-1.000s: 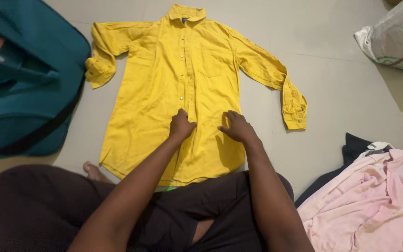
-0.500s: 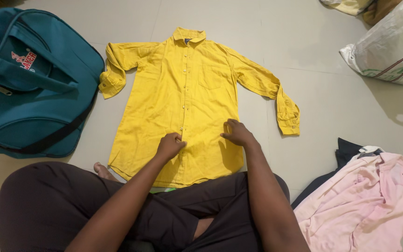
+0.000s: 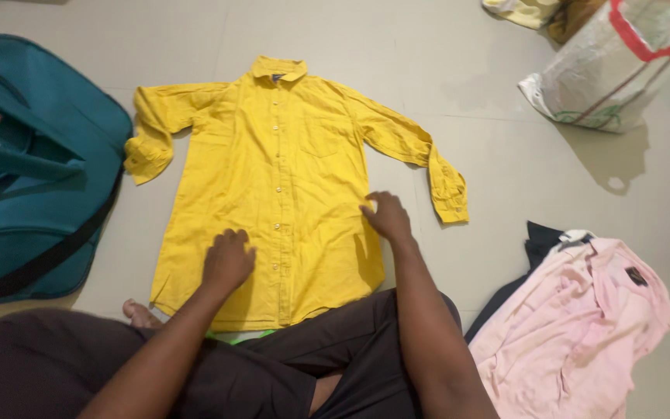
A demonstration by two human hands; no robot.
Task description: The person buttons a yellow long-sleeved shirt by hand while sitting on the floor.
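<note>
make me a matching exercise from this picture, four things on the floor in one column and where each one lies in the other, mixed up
Things:
1. yellow shirt
2. teal bag
3. pink shirt
4. white sack

Places:
A. far right corner of the floor
B. spread flat in the middle, under both hands
C. at the left edge
D. crumpled at the near right, on a dark garment

Pairs: 1-B, 2-C, 3-D, 4-A
</note>
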